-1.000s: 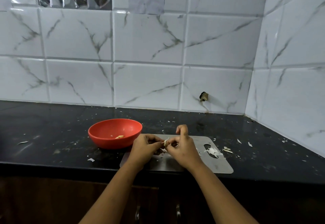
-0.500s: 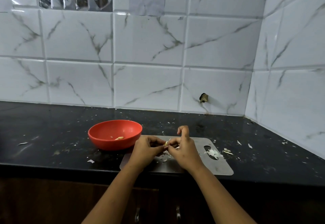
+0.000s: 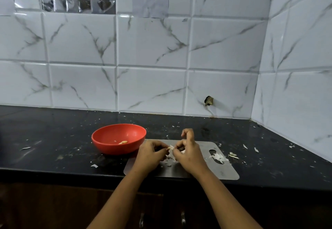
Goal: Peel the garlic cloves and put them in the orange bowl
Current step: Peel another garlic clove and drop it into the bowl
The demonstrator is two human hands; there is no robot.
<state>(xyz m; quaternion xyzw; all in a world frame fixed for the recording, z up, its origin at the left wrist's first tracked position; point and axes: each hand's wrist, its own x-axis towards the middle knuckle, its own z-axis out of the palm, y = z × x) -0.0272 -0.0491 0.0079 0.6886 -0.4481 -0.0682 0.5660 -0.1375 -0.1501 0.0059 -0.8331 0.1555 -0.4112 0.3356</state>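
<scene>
The orange bowl [image 3: 107,146] stands on the black counter, left of the steel cutting board [image 3: 222,172], with one peeled clove [image 3: 123,142] lying inside it. Above the board's left part my two hands meet. My left hand [image 3: 150,155] pinches a small garlic clove [image 3: 170,148] at its fingertips. My right hand [image 3: 188,154] pinches the same clove's white skin from the other side, with one finger raised. Most of the clove is hidden between the fingers. Loose white peel [image 3: 169,159] lies under the hands.
More peel [image 3: 218,157] sits around the board's handle hole, and scraps [image 3: 233,155] are scattered on the counter to the right. The tiled wall closes the back and the right side. The counter's front edge runs just below the board.
Both hands stay together over the board, still working the clove. A little more white peel has gathered on the board beneath them.
</scene>
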